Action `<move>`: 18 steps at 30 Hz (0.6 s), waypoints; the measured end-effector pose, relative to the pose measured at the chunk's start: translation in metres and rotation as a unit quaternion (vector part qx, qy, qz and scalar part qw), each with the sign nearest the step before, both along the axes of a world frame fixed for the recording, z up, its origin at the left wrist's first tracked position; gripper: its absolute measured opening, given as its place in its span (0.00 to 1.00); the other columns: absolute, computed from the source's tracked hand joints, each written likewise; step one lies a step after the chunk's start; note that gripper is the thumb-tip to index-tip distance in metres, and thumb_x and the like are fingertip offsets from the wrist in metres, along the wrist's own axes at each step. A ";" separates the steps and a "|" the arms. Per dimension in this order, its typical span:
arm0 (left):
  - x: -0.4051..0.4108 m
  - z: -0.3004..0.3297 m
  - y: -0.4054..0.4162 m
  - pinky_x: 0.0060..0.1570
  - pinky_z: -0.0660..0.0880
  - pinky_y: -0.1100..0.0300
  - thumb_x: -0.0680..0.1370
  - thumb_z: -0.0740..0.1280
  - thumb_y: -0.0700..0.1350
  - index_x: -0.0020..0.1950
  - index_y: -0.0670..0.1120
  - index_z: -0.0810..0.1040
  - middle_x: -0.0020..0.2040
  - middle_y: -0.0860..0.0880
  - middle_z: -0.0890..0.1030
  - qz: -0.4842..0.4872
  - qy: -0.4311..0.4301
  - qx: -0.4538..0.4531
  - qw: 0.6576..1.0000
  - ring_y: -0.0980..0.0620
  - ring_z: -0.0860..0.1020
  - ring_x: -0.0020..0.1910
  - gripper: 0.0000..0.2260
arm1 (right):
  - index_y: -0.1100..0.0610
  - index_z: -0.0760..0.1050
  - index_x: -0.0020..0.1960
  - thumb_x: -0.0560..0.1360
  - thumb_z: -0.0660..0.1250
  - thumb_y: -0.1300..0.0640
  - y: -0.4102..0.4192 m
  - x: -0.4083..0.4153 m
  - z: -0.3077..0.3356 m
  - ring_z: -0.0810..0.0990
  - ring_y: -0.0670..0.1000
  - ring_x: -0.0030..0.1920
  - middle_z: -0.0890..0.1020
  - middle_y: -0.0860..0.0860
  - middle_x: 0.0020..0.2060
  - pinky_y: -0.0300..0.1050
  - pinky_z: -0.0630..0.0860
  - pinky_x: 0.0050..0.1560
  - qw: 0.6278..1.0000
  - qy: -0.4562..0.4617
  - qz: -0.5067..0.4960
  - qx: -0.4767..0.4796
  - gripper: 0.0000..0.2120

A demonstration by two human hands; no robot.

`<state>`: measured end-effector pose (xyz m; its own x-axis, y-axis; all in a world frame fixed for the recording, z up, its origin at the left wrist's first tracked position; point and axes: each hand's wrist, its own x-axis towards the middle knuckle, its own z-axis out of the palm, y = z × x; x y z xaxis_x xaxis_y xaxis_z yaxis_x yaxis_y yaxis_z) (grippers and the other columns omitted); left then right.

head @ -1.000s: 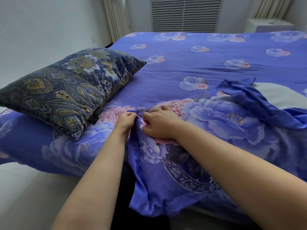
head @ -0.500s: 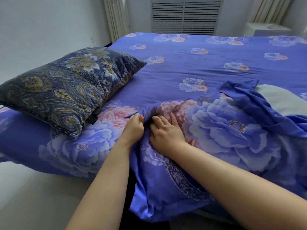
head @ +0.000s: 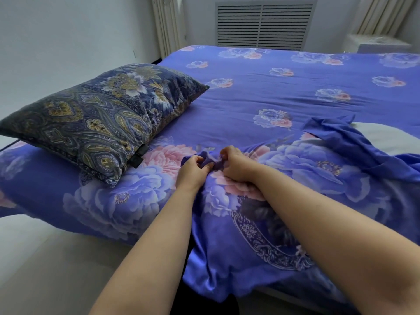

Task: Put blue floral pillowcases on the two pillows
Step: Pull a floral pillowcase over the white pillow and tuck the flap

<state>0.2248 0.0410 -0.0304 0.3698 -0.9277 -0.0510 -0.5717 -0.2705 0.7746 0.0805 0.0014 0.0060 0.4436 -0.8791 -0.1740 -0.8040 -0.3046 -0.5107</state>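
A blue floral pillowcase (head: 295, 178) lies over the bed's near edge, part of it hanging down in front of me. My left hand (head: 193, 170) and my right hand (head: 236, 165) sit close together, and both pinch a bunched fold at the pillowcase's far left corner. A dark pattern shows through the fabric below my right wrist. A pillow in a dark paisley cover (head: 97, 119) rests on the bed to the left, apart from my hands. A second blue cloth (head: 354, 142) lies crumpled at the right over something white (head: 391, 139).
The bed wears a blue floral cover (head: 272, 87) that stretches to the far wall. A slatted vent (head: 264, 25) and curtains stand behind it. Pale floor (head: 45, 258) lies at the lower left beside the bed.
My right hand went from lying flat on the fabric to curling and pinching the fold. Both hands shifted slightly, gathering the pillowcase's corner between them.
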 end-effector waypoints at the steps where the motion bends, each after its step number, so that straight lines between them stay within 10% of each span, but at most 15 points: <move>1: -0.001 0.002 -0.001 0.48 0.72 0.56 0.74 0.69 0.53 0.55 0.46 0.78 0.51 0.46 0.82 0.007 -0.019 -0.006 1.000 0.45 0.78 0.51 0.14 | 0.55 0.61 0.71 0.76 0.62 0.55 -0.002 -0.003 0.000 0.70 0.57 0.66 0.69 0.57 0.68 0.45 0.65 0.66 1.000 -0.015 -0.015 0.005 0.25; 10: -0.004 0.009 0.012 0.40 0.70 0.58 0.75 0.69 0.49 0.44 0.47 0.83 0.42 0.47 0.84 -0.001 -0.087 -0.074 0.993 0.46 0.80 0.45 0.07 | 0.51 0.71 0.65 0.79 0.59 0.49 -0.029 0.016 0.026 0.74 0.57 0.62 0.75 0.54 0.63 0.46 0.68 0.49 0.950 0.269 0.035 -0.151 0.15; 18: 0.000 0.009 0.014 0.38 0.70 0.60 0.72 0.73 0.45 0.36 0.46 0.79 0.34 0.49 0.81 0.027 0.046 -0.109 0.993 0.52 0.75 0.34 0.07 | 0.51 0.78 0.54 0.78 0.61 0.54 -0.040 0.013 0.018 0.77 0.58 0.55 0.78 0.54 0.56 0.47 0.71 0.50 0.970 0.080 0.043 -0.228 0.09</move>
<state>0.2245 0.0546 -0.0218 0.4231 -0.8991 0.1122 -0.4851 -0.1202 0.8662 0.0932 -0.0389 0.0238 0.5179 -0.8421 0.1507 -0.8235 -0.5385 -0.1787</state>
